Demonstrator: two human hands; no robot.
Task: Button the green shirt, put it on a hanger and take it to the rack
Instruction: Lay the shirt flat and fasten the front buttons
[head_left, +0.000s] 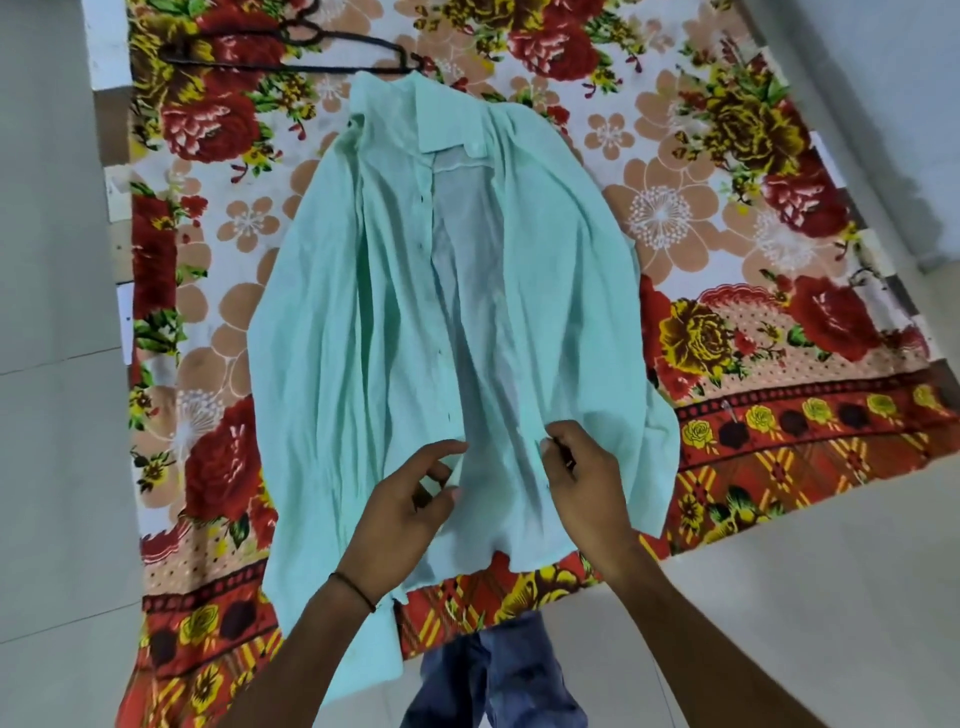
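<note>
The pale green shirt (374, 312) lies front up and unbuttoned on a floral blanket (727, 234), collar at the far end and hem toward me. Its two front panels are spread apart, showing the inside of the back. My left hand (410, 499) pinches the left placket near the hem. My right hand (576, 467) grips the right front edge at about the same height. A dark hanger (291, 49) lies flat on the blanket just beyond the collar.
The blanket covers a pale tiled floor (52, 467) that shows on both sides. My legs in blue jeans (493, 675) are at the bottom of the view, at the blanket's near edge. No rack is in view.
</note>
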